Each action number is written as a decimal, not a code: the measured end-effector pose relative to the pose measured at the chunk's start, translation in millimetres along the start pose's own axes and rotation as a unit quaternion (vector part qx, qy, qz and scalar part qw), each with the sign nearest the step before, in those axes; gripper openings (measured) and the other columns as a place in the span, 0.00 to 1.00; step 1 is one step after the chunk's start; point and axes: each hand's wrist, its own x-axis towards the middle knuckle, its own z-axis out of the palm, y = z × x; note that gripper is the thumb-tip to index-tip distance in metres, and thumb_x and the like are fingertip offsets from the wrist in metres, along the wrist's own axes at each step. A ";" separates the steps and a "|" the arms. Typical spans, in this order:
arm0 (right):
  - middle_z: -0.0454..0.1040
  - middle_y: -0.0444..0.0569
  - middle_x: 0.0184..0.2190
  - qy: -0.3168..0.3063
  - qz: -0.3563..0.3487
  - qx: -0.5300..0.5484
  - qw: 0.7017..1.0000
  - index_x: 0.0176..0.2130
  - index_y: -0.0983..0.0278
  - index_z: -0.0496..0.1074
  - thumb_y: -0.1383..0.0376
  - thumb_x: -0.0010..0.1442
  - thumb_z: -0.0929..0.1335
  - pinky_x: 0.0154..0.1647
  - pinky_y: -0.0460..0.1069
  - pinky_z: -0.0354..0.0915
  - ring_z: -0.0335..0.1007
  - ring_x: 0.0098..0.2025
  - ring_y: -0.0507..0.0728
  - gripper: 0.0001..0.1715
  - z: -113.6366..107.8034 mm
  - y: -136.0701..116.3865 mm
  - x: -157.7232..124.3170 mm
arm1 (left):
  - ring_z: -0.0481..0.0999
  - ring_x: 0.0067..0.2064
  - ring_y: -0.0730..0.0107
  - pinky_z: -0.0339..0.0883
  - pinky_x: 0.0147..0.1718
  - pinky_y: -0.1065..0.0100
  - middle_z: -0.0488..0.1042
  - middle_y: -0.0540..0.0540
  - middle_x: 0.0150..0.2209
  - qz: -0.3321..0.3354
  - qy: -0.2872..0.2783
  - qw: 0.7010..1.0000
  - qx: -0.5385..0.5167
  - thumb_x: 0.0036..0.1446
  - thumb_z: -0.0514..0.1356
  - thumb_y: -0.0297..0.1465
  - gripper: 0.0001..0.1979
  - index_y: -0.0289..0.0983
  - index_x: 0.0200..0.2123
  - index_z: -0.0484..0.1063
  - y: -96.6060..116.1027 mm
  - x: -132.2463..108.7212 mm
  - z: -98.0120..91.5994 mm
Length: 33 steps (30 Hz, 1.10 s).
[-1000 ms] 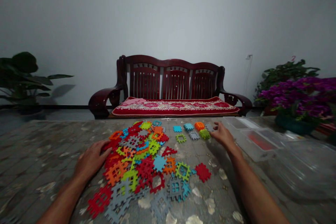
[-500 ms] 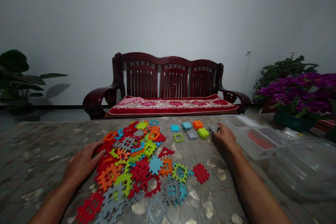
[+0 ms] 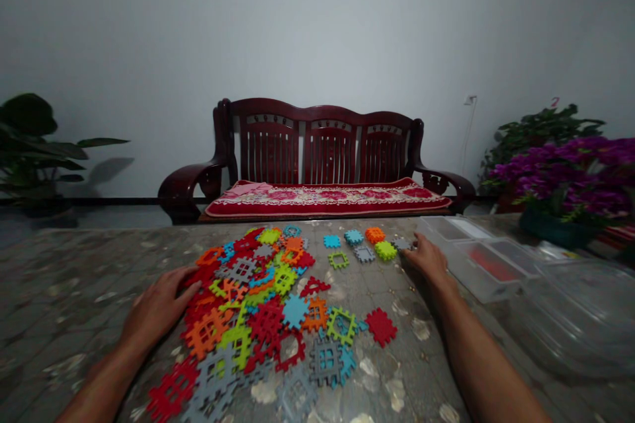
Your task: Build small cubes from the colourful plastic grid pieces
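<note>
My R hand (image 3: 429, 259), thumb & fingertips slightly apart, is at the R edge of a grey tile (image 3: 401, 244) lying on the table (image 3: 99, 264); contact seems likely, but whether the digits pinch it I can't tell.

Immed. L of that tile, w/ edges close: green stack (image 3: 385, 250); a bit farther out, orange stack (image 3: 375, 234). Continuing L from my R grip: grey frame (image 3: 364, 253), blue stack (image 3: 354, 237) just beyond it, then blue tile (image 3: 332, 241), w/ green frame (image 3: 338, 260) on its near side. Red tile (image 3: 381, 326) sits alone, nearer me than my R grip & slightly L.

My L hand (image 3: 157, 302) rests palm down, thumb spread from fingers, nothing visibly gripped; its tips meet the L margin of the mixed pile (image 3: 268, 291), i.e. overlapping toothed pcs in red, orange, green, blue, grey. The pile fills most of the space btw. my hands.

R of my R grip: clear boxes (image 3: 483, 284), w/ red-orange showing in one; farther R & nearer me, clear tub (image 3: 590, 317). Flowers (image 3: 570, 172) stand beyond these. Sofa (image 3: 330, 145) faces me, past both hands.
</note>
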 end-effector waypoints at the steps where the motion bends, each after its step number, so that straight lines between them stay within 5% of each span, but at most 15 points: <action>1: 0.80 0.58 0.55 0.000 0.002 0.000 1.000 0.70 0.65 0.64 0.55 0.63 0.68 0.54 0.55 0.69 0.75 0.59 0.67 0.40 0.5 0.3 -0.3 | 0.76 0.61 0.49 0.68 0.61 0.46 0.76 0.38 0.62 -0.001 -0.002 1.000 0.000 0.66 0.49 0.44 0.26 0.39 0.58 0.76 -0.7 0.2 0.6; 11: 0.82 0.55 0.52 0.040 -0.034 0.105 0.993 0.62 0.62 0.73 0.58 0.60 0.69 0.54 0.55 0.70 0.77 0.55 0.66 0.32 -6.1 -2.9 -0.9 | 0.74 0.63 0.48 0.67 0.62 0.46 0.74 0.37 0.64 -0.006 -0.011 1.000 0.000 0.66 0.48 0.45 0.28 0.38 0.60 0.74 1.8 -1.7 -0.8; 14: 0.84 0.54 0.45 -0.036 -0.115 0.237 0.964 0.55 0.65 0.78 0.60 0.58 0.70 0.51 0.55 0.71 0.80 0.47 0.63 0.27 -7.5 -20.6 -7.3 | 0.74 0.63 0.47 0.67 0.62 0.46 0.75 0.37 0.63 -0.005 -0.008 1.000 0.001 0.65 0.50 0.45 0.27 0.39 0.59 0.76 3.0 -1.9 -0.9; 17: 0.83 0.52 0.39 -0.166 -0.211 0.339 0.902 0.49 0.67 0.80 0.59 0.53 0.74 0.48 0.56 0.73 0.80 0.41 0.61 0.25 -5.1 -48.3 -26.8 | 0.75 0.62 0.48 0.68 0.62 0.48 0.75 0.37 0.63 0.006 -0.010 1.000 -0.003 0.65 0.50 0.44 0.27 0.38 0.59 0.76 4.5 -2.1 -1.2; 19: 0.83 0.54 0.41 -0.227 -0.262 0.342 0.873 0.51 0.66 0.80 0.58 0.51 0.77 0.50 0.58 0.74 0.80 0.43 0.62 0.29 -3.8 -66.8 -46.2 | 0.75 0.62 0.49 0.68 0.61 0.48 0.76 0.37 0.62 0.008 -0.005 1.000 -0.002 0.64 0.51 0.43 0.27 0.38 0.59 0.76 6.4 -2.7 -2.2; 22: 0.78 0.59 0.58 -0.293 -0.366 0.302 0.830 0.61 0.62 0.76 0.55 0.47 0.81 0.62 0.63 0.68 0.75 0.58 0.67 0.44 -6.2 -85.8 -78.4 | 0.75 0.62 0.49 0.68 0.62 0.48 0.76 0.37 0.62 0.002 -0.001 1.000 -0.002 0.64 0.52 0.42 0.26 0.38 0.59 0.76 10.2 -3.8 -4.9; 27: 0.50 0.62 0.77 -0.338 -0.492 0.217 0.772 0.75 0.55 0.54 0.42 0.37 0.84 0.74 0.73 0.47 0.46 0.76 0.76 0.78 -16.0 -85.6 -126.1 | 0.75 0.62 0.49 0.69 0.61 0.50 0.76 0.37 0.63 -0.001 -0.013 1.000 0.002 0.65 0.51 0.43 0.27 0.38 0.60 0.76 12.0 -4.1 -6.2; 30: 0.43 0.63 0.78 -0.333 -0.522 0.193 0.761 0.77 0.55 0.50 0.38 0.38 0.82 0.74 0.73 0.45 0.40 0.78 0.77 0.81 -17.2 -75.7 -148.3 | 0.76 0.62 0.50 0.69 0.60 0.51 0.76 0.37 0.62 0.005 -0.005 1.000 -0.001 0.65 0.51 0.42 0.26 0.38 0.60 0.76 11.3 -4.1 -3.8; 33: 0.47 0.64 0.77 -0.310 -0.518 0.175 0.778 0.76 0.56 0.52 0.36 0.45 0.80 0.74 0.73 0.48 0.43 0.77 0.77 0.74 -13.8 -69.5 -161.1 | 0.75 0.62 0.49 0.69 0.60 0.49 0.76 0.36 0.62 0.001 0.004 1.000 -0.004 0.65 0.52 0.41 0.25 0.39 0.58 0.77 12.6 -4.9 -2.6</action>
